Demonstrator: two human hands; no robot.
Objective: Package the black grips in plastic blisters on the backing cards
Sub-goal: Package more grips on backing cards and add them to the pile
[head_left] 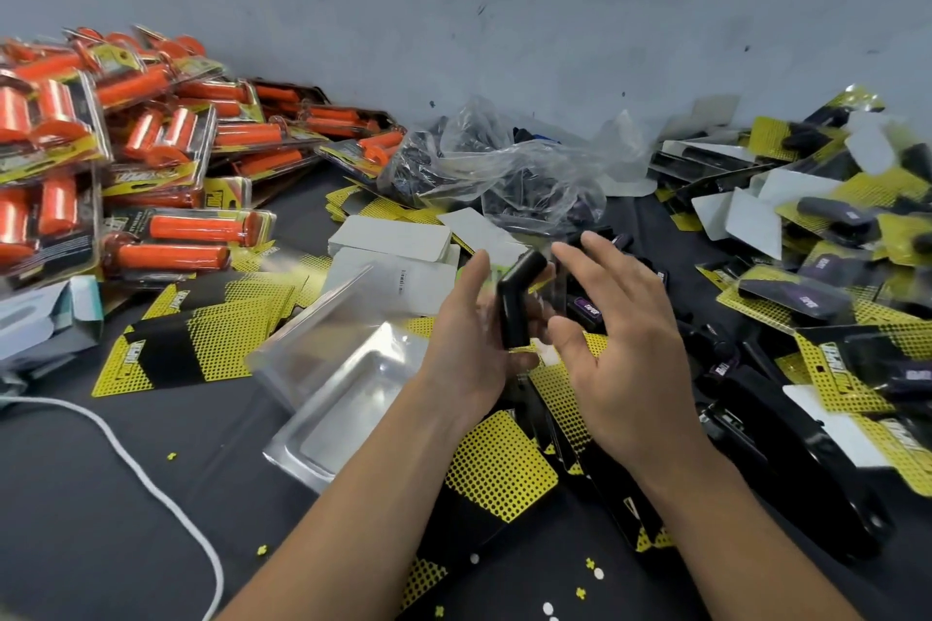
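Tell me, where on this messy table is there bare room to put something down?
Bare dark table shows between the white cord and the clear blister, and in the near-left corner outside the cord. Elsewhere it is crowded: orange packs left, black packs right, backing cards in the middle.

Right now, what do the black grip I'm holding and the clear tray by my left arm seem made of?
Likely rubber or soft plastic for the black grip: matte, faint sheen, bent midway. The clear tray looks thin moulded plastic: glossy, the dark table shows through, edges glint.
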